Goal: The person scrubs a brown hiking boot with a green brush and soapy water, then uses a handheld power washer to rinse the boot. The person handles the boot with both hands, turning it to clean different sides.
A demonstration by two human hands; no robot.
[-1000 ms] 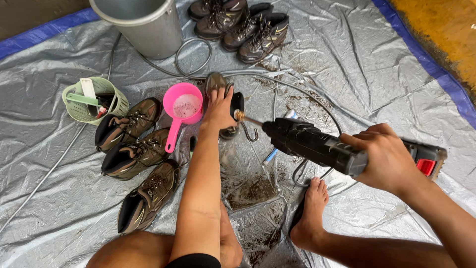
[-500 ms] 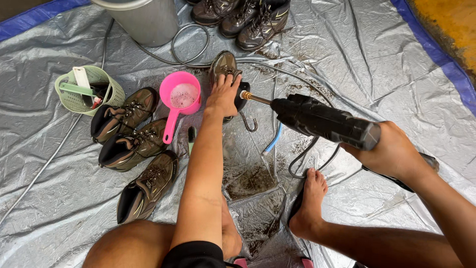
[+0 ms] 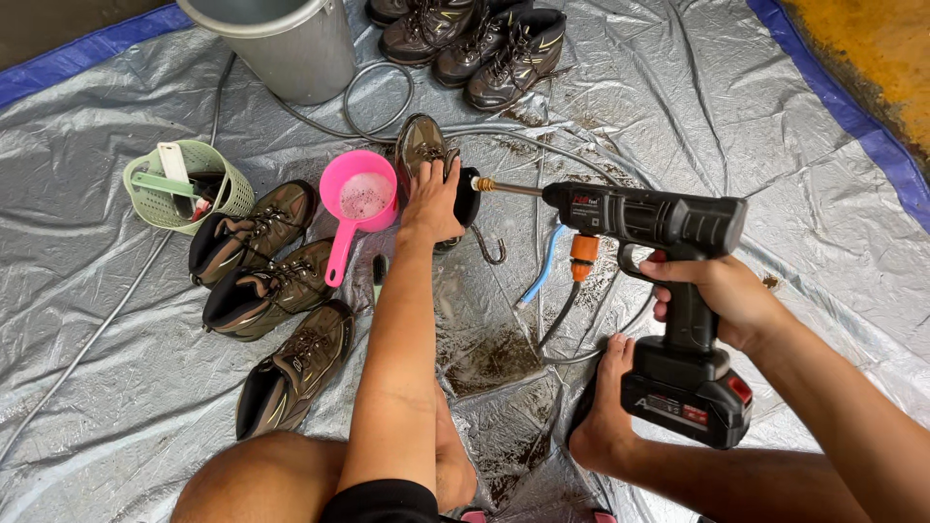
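Nearest to us, at six o'clock, our bent knee and a bare foot (image 3: 603, 407) rest on the wet, mud-streaked silver tarp (image 3: 775, 174). At about four o'clock our right hand (image 3: 715, 295) is wrapped tight round the grip of a black cordless spray gun (image 3: 659, 218), forefinger by the trigger, its battery block hanging just below the hand. The gun lies level, its brass nozzle pointing toward nine o'clock; an orange coupling under the barrel takes a dark hose (image 3: 567, 324), and a blue tube (image 3: 540, 274) lies beside it.

From six o'clock our left arm reaches up the middle. Our left hand (image 3: 433, 201) sits at the centre, fingers curled over the collar of a brown boot (image 3: 423, 155) and gripping it; the boot stands toe-up toward twelve o'clock, the nozzle tip just beside its ankle.

Touching the boot's nine o'clock side is a pink scoop (image 3: 356, 208) with suds in it. Further toward nine o'clock three more boots (image 3: 262, 281) lie in a row, then a green basket (image 3: 189, 184) holding brushes. At eleven o'clock stands a grey bucket (image 3: 281, 44), and at twelve o'clock a further cluster of boots (image 3: 465, 39).
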